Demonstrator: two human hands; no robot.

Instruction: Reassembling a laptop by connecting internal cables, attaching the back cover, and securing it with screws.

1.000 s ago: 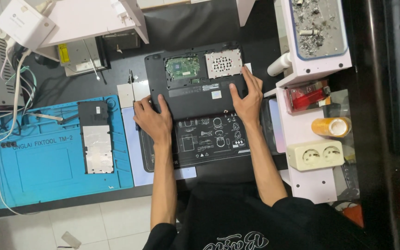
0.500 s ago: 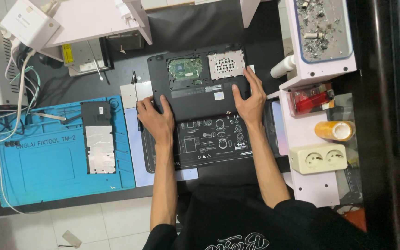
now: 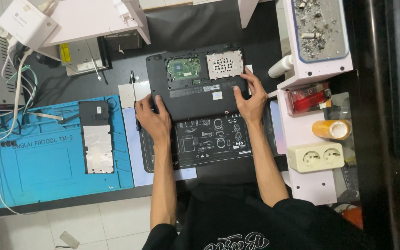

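Two hands lay flat on the upturned black laptop [image 3: 195, 92], which sat toward the far middle of the dark surface [image 3: 186, 28], its long axis running left to right and its near part over a black printed mat [image 3: 200, 143]. The left hand [image 3: 153, 119] pressed at the laptop's near-left corner, fingers [image 3: 159, 103] spread apart and laid over the base cover rather than clamped round anything. The right hand [image 3: 251, 99] rested along the right edge, fingers [image 3: 251, 78] also apart, tips pointing toward the far side and stopping just beside the open bay that showed a perforated silver plate [image 3: 224, 65]. A green circuit board [image 3: 183, 68] showed in the neighbouring opening, farther from both hands. So the laptop lay directly beneath and between the fingers, each hand equally near its own end. Well to the left, a blue work mat [image 3: 47, 157] carried a separate black panel with foil [image 3: 97, 136], touched by neither hand.
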